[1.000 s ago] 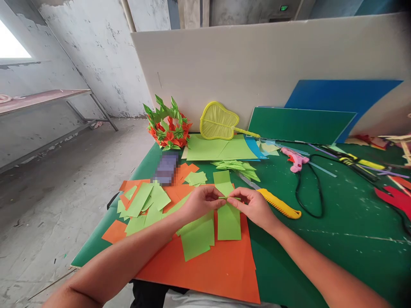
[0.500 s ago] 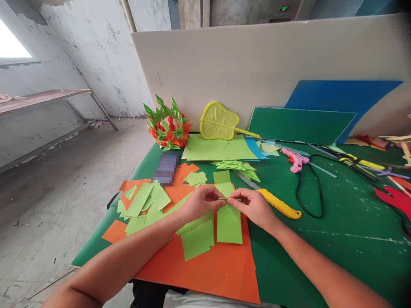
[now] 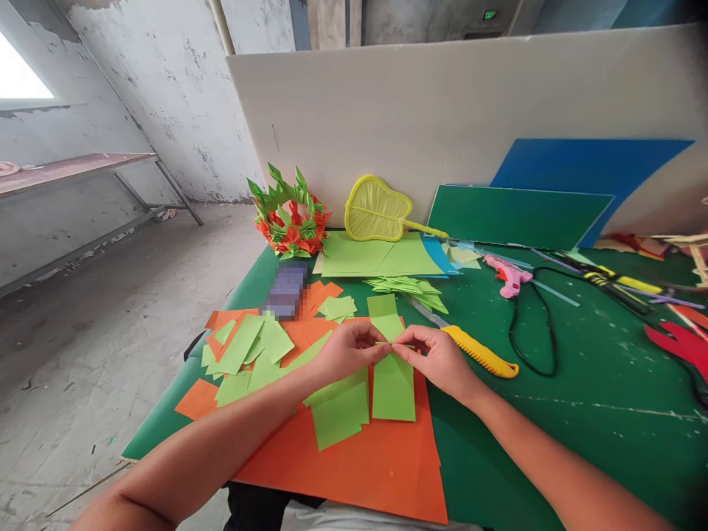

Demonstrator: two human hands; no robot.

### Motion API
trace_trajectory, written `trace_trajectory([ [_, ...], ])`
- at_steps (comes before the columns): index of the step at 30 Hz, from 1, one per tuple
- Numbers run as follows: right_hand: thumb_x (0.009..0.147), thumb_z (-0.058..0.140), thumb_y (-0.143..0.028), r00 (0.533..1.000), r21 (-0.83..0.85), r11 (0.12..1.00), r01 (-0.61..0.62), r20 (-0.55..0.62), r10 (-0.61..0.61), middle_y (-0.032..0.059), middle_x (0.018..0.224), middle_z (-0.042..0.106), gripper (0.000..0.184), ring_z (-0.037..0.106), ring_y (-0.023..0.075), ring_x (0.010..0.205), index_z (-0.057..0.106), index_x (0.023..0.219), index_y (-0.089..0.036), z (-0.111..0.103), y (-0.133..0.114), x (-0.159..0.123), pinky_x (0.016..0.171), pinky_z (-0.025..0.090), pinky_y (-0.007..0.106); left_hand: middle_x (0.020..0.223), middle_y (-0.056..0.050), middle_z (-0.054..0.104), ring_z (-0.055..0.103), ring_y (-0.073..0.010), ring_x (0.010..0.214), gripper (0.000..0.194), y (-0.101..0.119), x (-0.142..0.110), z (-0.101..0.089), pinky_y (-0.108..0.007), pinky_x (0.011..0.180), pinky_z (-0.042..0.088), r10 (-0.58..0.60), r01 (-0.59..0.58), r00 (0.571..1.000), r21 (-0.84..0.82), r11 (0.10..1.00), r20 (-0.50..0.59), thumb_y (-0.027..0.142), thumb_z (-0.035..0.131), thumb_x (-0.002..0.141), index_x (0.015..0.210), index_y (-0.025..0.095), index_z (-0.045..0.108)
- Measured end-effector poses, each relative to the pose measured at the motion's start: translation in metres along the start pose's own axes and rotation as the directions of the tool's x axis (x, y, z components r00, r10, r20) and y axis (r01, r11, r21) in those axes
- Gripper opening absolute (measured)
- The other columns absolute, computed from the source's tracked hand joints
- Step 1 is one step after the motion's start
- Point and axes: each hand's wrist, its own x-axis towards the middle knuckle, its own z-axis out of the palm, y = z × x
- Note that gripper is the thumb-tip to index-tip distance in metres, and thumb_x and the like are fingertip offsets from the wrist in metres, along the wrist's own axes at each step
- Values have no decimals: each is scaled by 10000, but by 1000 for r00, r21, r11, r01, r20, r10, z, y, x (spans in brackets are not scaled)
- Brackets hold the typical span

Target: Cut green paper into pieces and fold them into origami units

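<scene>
Crosswise above the long green paper strip [image 3: 394, 391], a thin folded green paper [image 3: 390, 344] spans from your left hand [image 3: 348, 349] to your right hand [image 3: 439, 358], pinched by both, fingertips nearly meeting.

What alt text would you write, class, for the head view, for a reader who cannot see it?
Left hand and right hand pinch a thin green strip above an orange sheet strewn with green papers. A yellow knife lies right; a paper ornament stands beyond, left.

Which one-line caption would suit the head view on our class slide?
Left hand and right hand pinch a thin piece of green paper, a yellow-handled knife lying nearby.
</scene>
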Motion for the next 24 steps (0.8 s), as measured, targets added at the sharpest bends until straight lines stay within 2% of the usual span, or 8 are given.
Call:
trace_trajectory([
  [3, 843, 618, -366, 1000, -15, 1000, 17, 11, -17, 17, 699, 641, 209, 517, 140, 613, 651, 734, -190, 0, -1, -1, 535, 409, 249, 656, 18, 578, 507, -77, 578, 219, -1, -1, 1, -184, 532, 406, 62, -59, 998, 88, 994, -26, 359, 664, 768, 764, 149, 605],
  [7, 852, 611, -326, 998, -14, 999, 46, 33, -46, 12, 700, 635, 180, 524, 138, 632, 649, 740, -190, 0, -1, -1, 549, 404, 243, 645, 24, 563, 494, -76, 566, 185, 0, -3, 2, -186, 527, 410, 107, -103, 994, 119, 987, -27, 331, 635, 779, 740, 154, 599],
  [12, 852, 606, -301, 996, -10, 998, 62, 61, -61, 3, 683, 610, 171, 499, 132, 623, 632, 724, -191, 0, -3, 0, 543, 389, 240, 637, 22, 558, 505, -76, 561, 158, 4, -4, 1, -181, 514, 407, 100, -98, 995, 133, 986, -12, 297, 641, 766, 729, 151, 597],
  [16, 864, 589, -309, 997, 39, 999, 31, 70, -34, 3, 703, 602, 176, 515, 139, 652, 620, 737, -191, -5, -5, 0, 583, 416, 247, 612, 21, 554, 505, -69, 532, 191, 5, -3, -3, -176, 491, 396, 69, -69, 998, 61, 996, -2, 304, 671, 749, 709, 144, 576],
  [21, 862, 596, -326, 998, 88, 996, 7, 54, -12, 0, 706, 579, 181, 518, 143, 668, 614, 742, -192, -13, -3, 1, 619, 435, 257, 640, 12, 565, 534, -81, 552, 250, 0, 0, -8, -208, 533, 468, 33, -32, 999, -77, 997, 15, 357, 697, 748, 717, 143, 571],
  [24, 856, 600, -319, 998, 91, 996, 6, 55, -11, -1, 709, 577, 168, 519, 143, 670, 614, 746, -193, -14, -3, 2, 617, 435, 257, 639, 13, 560, 542, -88, 557, 263, -1, 0, -8, -219, 538, 479, 20, -19, 1000, -95, 995, 9, 367, 700, 743, 713, 147, 560],
])
